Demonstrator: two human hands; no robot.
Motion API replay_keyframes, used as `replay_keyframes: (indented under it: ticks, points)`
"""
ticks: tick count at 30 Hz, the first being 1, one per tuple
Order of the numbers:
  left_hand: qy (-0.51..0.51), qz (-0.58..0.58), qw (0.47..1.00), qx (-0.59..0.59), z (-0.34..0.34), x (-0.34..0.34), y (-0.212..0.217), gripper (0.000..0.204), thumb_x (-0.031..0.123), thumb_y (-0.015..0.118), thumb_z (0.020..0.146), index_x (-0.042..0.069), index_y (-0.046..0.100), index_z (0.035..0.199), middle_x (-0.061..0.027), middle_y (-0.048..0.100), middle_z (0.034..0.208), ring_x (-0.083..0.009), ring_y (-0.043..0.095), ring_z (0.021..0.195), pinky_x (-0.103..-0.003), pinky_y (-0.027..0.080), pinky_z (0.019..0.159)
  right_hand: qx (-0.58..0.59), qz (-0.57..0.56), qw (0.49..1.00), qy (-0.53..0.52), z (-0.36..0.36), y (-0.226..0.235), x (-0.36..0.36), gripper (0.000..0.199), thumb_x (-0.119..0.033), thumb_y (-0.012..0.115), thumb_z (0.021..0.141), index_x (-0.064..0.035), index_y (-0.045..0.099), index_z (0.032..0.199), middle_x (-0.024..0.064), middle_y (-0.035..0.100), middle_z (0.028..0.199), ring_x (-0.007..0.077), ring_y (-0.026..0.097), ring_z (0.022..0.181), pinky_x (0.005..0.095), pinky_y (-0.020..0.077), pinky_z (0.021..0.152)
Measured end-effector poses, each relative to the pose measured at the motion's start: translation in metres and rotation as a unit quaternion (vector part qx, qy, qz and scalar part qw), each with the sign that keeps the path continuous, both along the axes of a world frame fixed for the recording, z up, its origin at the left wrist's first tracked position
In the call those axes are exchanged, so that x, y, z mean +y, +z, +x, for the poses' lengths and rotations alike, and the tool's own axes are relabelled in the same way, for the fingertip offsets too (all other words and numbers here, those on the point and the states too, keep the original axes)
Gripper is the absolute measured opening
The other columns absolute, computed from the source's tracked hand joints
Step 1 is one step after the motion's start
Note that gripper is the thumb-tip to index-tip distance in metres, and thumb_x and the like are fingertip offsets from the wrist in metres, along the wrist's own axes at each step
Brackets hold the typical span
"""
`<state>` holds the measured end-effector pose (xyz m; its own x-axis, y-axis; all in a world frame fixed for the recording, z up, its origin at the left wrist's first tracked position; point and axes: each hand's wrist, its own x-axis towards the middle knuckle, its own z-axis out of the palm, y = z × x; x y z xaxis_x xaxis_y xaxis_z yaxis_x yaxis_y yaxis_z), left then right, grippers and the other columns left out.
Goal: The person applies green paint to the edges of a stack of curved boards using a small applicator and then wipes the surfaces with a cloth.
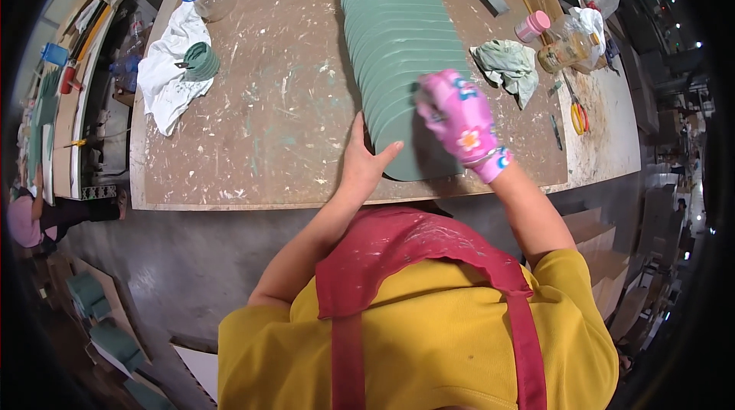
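A long row of overlapping green sheets [406, 58] with rounded near ends runs from the far edge of the table towards me. My left hand [364, 169] is bare and open, its fingers stretched along the left side of the nearest sheet and its thumb spread over that sheet's rounded end. On the right, my right hand [462, 123] wears a pink flowered glove. Its fingers are curled over the right part of the nearest sheets, and whatever they hold is hidden. A dark shadow falls beneath it on the green surface.
Left on the stained table [268, 104] lie a white cloth [176, 54], a green-smeared cup [201, 62] and a clear bottle [207, 3]. To the right are a crumpled cloth [507, 69], a grey block [491, 0], a pink bottle [533, 26], a jar [565, 52] and scissors [578, 113].
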<state>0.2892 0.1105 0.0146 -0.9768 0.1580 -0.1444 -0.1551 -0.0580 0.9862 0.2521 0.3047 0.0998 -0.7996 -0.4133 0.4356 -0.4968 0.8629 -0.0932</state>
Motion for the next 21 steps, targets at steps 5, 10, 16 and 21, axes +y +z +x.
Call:
replay_keyframes:
  ticks: [5,10,16,21]
  points:
    - [0.006,-0.020,1.000,0.014,0.002,0.002,-0.005,0.083,0.010,0.074,0.079,-0.006,0.025,0.144,-0.0194,0.048,0.135,-0.0241,0.049,0.123,-0.034,0.038,0.105,-0.045,-0.064,0.992,-0.101,-0.006,0.029,0.051,0.030,-0.014,0.068,0.080,-0.0062,0.058,0.107,0.0154,0.060,0.096,0.0340,0.063,0.076,0.0426,0.0522,0.067]
    - [0.032,-0.047,0.998,0.033,0.007,0.002,-0.006,0.094,0.021,0.080,0.072,-0.002,0.026,0.146,-0.0279,0.044,0.139,-0.0333,0.045,0.131,-0.039,0.039,0.105,-0.089,0.083,0.978,0.167,0.007,0.054,-0.063,0.040,-0.018,0.065,0.075,-0.0121,0.059,0.114,0.0061,0.062,0.095,0.0223,0.063,0.090,0.0376,0.0476,0.077]
    - [0.059,-0.020,0.998,-0.028,0.029,-0.006,0.001,0.095,0.023,0.081,0.072,-0.002,0.027,0.145,-0.0246,0.047,0.135,-0.0333,0.049,0.124,-0.038,0.041,0.104,-0.154,-0.024,0.981,0.117,-0.018,0.066,-0.042,0.034,-0.015,0.063,0.077,-0.0106,0.060,0.110,0.0065,0.061,0.093,0.0251,0.064,0.087,0.0378,0.0474,0.073]
    - [0.016,-0.176,0.979,0.102,0.031,-0.009,-0.015,0.050,0.022,0.075,0.079,0.000,0.054,0.119,-0.0175,0.066,0.101,-0.0276,0.065,0.093,-0.038,0.051,0.081,-0.168,0.176,0.916,0.318,0.005,0.048,-0.086,0.025,-0.018,0.062,0.075,-0.0111,0.060,0.099,0.0043,0.058,0.087,0.0231,0.062,0.083,0.0375,0.0486,0.073]
